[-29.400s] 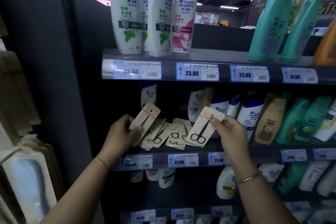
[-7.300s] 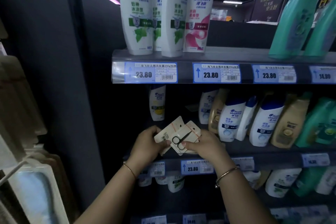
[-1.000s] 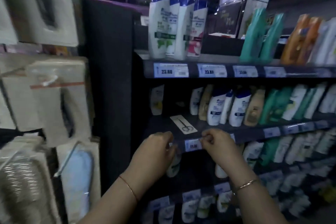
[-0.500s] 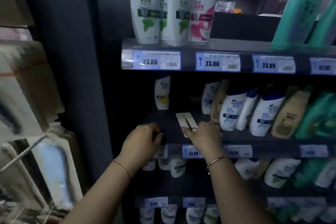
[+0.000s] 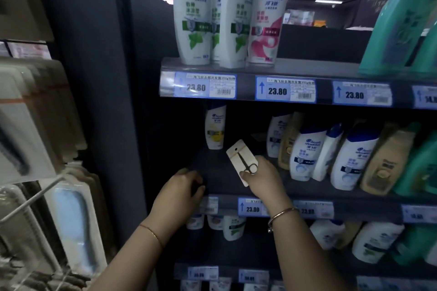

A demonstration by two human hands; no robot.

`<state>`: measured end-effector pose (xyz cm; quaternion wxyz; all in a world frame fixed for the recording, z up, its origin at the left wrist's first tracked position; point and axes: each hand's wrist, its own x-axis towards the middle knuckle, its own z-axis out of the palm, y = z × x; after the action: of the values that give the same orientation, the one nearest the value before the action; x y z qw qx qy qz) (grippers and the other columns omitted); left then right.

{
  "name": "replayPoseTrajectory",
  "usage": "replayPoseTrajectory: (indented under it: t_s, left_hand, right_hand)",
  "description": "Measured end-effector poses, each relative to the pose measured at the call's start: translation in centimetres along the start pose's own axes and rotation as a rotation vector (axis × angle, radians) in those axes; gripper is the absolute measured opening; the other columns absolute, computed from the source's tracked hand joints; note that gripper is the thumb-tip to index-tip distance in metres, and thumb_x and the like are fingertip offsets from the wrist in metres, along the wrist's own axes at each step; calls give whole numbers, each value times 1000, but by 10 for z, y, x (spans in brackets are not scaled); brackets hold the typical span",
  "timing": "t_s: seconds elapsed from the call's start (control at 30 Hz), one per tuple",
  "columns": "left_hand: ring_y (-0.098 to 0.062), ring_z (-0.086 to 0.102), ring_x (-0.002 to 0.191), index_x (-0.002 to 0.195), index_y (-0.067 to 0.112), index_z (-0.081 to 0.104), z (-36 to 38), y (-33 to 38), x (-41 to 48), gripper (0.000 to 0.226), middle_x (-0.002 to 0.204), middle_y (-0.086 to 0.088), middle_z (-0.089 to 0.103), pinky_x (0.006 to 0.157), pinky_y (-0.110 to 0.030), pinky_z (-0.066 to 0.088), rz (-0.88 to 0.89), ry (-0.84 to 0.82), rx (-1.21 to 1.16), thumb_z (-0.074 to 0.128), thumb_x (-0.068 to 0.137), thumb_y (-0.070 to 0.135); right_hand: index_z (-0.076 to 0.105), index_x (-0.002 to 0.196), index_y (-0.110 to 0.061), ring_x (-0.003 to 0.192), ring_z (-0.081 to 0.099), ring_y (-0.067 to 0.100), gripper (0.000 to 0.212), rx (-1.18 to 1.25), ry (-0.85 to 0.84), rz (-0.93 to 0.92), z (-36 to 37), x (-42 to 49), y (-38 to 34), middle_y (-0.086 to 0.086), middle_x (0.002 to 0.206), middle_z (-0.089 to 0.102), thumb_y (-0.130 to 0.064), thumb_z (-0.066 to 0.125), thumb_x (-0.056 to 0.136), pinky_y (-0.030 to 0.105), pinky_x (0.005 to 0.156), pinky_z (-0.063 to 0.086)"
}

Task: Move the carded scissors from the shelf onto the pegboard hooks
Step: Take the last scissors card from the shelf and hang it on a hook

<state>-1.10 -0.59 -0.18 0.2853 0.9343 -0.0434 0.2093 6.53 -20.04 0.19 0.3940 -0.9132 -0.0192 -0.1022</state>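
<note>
One carded pair of scissors [image 5: 240, 159], a pale card with small dark scissors on it, is lifted off the dark middle shelf [image 5: 220, 176], tilted with its hang hole up and to the left. My right hand [image 5: 262, 178] pinches its lower end. My left hand [image 5: 181, 190] rests at the shelf's front edge to the left, fingers curled, with nothing seen in it. At the far left, pegboard hooks [image 5: 30, 198] carry hanging carded goods, blurred.
Shampoo bottles [image 5: 305, 151] stand along the middle shelf right of the card, and three tall ones [image 5: 227, 12] stand on the shelf above. Price tags [image 5: 253, 208] line the shelf edges. A dark panel [image 5: 99, 101] separates the shelves from the pegboard.
My right hand has taken hold of the card that lay flat on the shelf and raised it. The view has swung back from the pegboard towards the shelf.
</note>
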Motion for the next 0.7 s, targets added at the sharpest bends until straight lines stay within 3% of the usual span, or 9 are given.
replayPoseTrajectory:
  t_s: [0.13, 0.3, 0.43, 0.53, 0.7]
  left_hand:
    - [-13, 59, 80, 94, 16, 66, -3, -2, -4, 11, 91, 3, 55, 72, -23, 47, 7, 0, -36, 65, 85, 23]
    - [-6, 57, 75, 92, 18, 66, -18, -5, -19, 8, 86, 5, 58, 68, -14, 44, 3, 23, -91, 65, 85, 23]
    - [-2, 59, 72, 86, 22, 66, -44, -10, -42, 3, 80, 8, 63, 63, -5, 39, 2, 52, -94, 66, 84, 24]
    - [-4, 62, 67, 82, 19, 66, -67, -8, -57, 4, 73, 6, 67, 63, -19, 47, 20, 60, -125, 66, 84, 23]
    - [-7, 63, 65, 86, 18, 67, -117, -20, -91, 8, 72, 4, 69, 63, -23, 49, -21, 95, -120, 66, 85, 26]
  right_hand:
    - [57, 110, -14, 86, 60, 20, 21, 181, 102, -105, -4, -10, -1, 6, 104, 66, -17, 61, 90, 24, 57, 43]
    - [56, 91, -34, 73, 63, -1, 16, 421, 120, -155, -19, -47, -7, -11, 90, 68, -21, 64, 87, 11, 49, 43]
    - [63, 93, -40, 79, 71, 6, 22, 724, -44, -196, -20, -91, -24, -11, 93, 76, -20, 68, 86, 21, 60, 51]
    - [64, 101, -41, 86, 72, 13, 27, 860, -192, -268, -18, -116, -47, -5, 102, 76, -18, 67, 88, 22, 59, 55]
    - [65, 106, -38, 84, 73, 13, 28, 917, -400, -409, 0, -151, -108, -2, 100, 77, -28, 69, 80, 19, 59, 56]
